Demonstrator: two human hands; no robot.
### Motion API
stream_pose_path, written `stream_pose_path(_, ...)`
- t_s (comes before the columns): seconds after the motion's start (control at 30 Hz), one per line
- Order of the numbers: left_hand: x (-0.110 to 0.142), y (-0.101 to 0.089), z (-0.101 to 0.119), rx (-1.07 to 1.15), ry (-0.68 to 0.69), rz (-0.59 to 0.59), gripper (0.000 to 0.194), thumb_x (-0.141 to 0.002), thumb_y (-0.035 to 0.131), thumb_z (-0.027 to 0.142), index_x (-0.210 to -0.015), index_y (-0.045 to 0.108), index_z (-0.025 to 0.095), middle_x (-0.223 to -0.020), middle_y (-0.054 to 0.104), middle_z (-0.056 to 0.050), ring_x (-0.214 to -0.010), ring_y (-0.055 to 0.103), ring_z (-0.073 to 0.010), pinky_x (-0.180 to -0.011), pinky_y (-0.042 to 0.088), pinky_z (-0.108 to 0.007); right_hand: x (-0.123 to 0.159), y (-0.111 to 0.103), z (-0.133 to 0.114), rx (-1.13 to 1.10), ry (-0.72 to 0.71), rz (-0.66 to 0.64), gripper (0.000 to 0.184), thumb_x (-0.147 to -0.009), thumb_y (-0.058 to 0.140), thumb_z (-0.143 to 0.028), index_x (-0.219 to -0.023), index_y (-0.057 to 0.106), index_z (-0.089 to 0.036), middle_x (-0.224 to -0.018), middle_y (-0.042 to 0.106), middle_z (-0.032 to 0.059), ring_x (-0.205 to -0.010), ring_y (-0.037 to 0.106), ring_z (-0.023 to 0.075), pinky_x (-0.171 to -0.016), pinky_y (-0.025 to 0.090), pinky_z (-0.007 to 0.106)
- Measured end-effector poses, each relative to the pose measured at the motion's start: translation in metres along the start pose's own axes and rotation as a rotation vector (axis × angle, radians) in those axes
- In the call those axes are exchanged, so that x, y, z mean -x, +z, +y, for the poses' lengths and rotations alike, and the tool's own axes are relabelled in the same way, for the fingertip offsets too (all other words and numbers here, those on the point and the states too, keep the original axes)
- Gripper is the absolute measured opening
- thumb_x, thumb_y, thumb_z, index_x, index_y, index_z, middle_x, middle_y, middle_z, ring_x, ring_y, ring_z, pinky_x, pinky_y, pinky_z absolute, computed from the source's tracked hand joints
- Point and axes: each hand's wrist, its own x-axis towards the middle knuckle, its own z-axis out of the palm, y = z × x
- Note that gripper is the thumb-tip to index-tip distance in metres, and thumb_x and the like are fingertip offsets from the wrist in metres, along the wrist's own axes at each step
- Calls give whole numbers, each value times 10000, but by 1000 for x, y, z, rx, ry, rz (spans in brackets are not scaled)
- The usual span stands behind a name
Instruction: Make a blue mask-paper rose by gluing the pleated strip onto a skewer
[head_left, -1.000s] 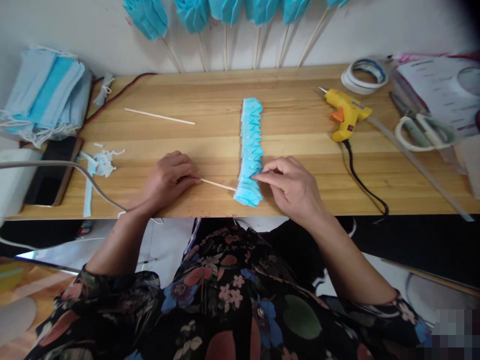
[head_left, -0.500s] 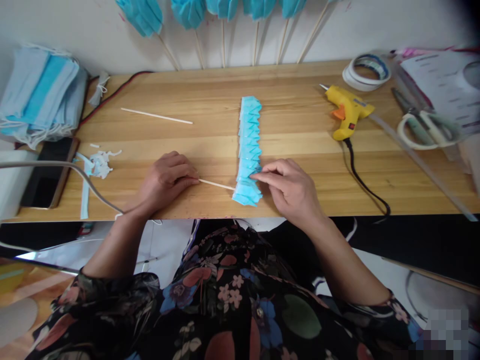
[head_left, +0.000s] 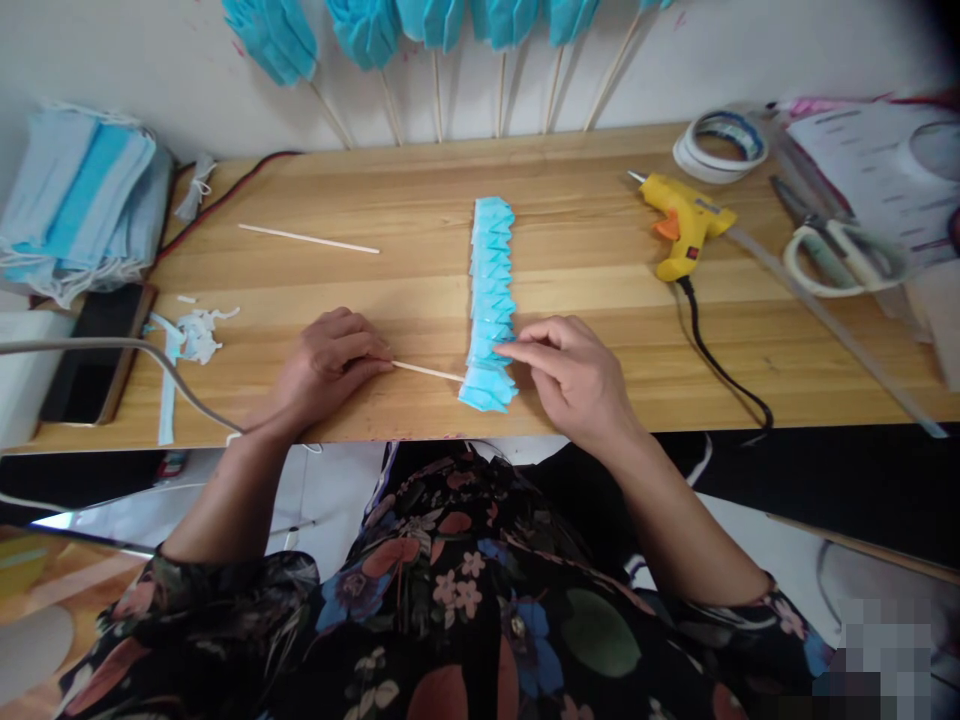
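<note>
A thin wooden stick (head_left: 427,371) is pinched in my left hand (head_left: 330,362), which rests on the table. The stick's far end meets the lower end of a pleated light-blue strip (head_left: 491,275), and its tip is hidden under the fabric. That strip lies upright in my view, folded in zigzags along its right edge, with a rolled part (head_left: 487,388) at its near end. My right hand (head_left: 574,375) has its thumb and index finger closed at the strip's right edge, just above the rolled part.
Another stick (head_left: 307,238) lies at back left, near fabric scraps (head_left: 199,335), a phone (head_left: 97,340) and stacked face masks (head_left: 82,195). At right are a yellow glue gun (head_left: 690,220), tape rolls (head_left: 720,148) and scissors (head_left: 840,255). Blue fabric flowers (head_left: 504,20) on sticks lean against the wall.
The whole view shifts slightly as my head moves. Both hands keep their places on the stick and the strip, with no clear movement of either.
</note>
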Motion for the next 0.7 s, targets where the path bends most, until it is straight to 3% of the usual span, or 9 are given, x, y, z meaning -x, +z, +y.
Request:
stream_pose_path(0.17,1,1,0,11,2,17,213,-994,644,305,-823,695,187,-834,704,-48,-793,609,-192,-721,467,-326,1,-7,0,-171,165,180,388,-916,494,-46,-1026,786,-277,-965,710,36,-904,676,196,-789,534,365)
stream_pose_path(0.3,2,2,0,3,14,25,180,-988,653,285,-838,689,191,-839,702,-46,-794,613,-192,-721,470,-329,2,-9,-1,-233,251,241,348,-918,513,-59,-970,793,-260,-929,705,33,-887,682,188,-782,542,354)
stream_pose_path(0.53,2,2,0,-1,-8,23,189,-989,652,300,-841,693,190,-846,700,-50,-798,619,-192,-719,482,-330,2,-10,-2,-265,205,216,356,-923,522,-65,-960,802,-281,-969,725,32,-907,690,189,-793,555,372)
stream_pose_path(0.7,2,1,1,-6,-19,22,205,-992,649,310,-837,700,186,-844,703,-52,-804,622,-189,-721,491,-325,1,-12,-3,-273,56,126,381,-945,527,-72,-1032,798,-324,-1040,747,24,-975,696,201,-872,553,424)
